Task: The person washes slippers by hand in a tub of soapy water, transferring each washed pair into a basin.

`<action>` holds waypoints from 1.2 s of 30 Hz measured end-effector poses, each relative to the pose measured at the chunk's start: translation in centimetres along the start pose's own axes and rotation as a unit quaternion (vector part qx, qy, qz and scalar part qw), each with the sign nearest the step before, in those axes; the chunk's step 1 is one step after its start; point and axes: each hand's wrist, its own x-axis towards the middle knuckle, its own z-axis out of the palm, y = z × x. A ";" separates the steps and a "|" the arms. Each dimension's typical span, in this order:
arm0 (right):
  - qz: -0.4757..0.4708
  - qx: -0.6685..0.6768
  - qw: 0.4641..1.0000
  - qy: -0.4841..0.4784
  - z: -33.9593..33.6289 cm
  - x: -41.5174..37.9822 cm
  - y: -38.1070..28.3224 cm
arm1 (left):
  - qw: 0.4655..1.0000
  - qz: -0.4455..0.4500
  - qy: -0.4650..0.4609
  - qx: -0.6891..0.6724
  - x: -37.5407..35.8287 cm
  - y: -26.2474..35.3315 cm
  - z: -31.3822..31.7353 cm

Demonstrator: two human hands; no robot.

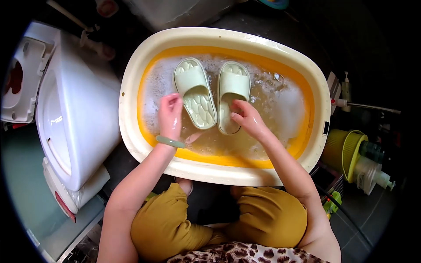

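Two pale green slippers float side by side in soapy water inside a cream and orange oval basin [131, 131]. My left hand [170, 115], with a green bangle at the wrist, rests flat on the water just left of the left slipper [195, 93], fingers together and wet. My right hand [245, 117] touches the heel end of the right slipper [233, 94], fingers curled against its edge. Foam covers the water's far and right side. I sit low behind the basin, knees in mustard trousers below it.
A white toilet [74, 118] stands close on the left. At the right are a yellow-green bucket [344, 153] with plastic bottles [372, 173] lying on their sides, and a pump bottle [346, 87] near a hose. The floor is dark tile.
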 end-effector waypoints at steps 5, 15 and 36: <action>-0.021 -0.228 0.973 -0.011 0.1 1.4 -4.3 | 0.991 0.030 -0.087 0.095 1.8 -1.3 4.6; 0.045 -0.298 0.953 -0.035 1.4 4.1 -3.3 | 0.822 0.100 -0.195 0.526 2.9 -0.9 6.0; 0.062 -0.302 0.949 -0.063 1.8 2.2 0.7 | 0.880 -0.035 -0.264 0.393 1.6 -3.2 11.8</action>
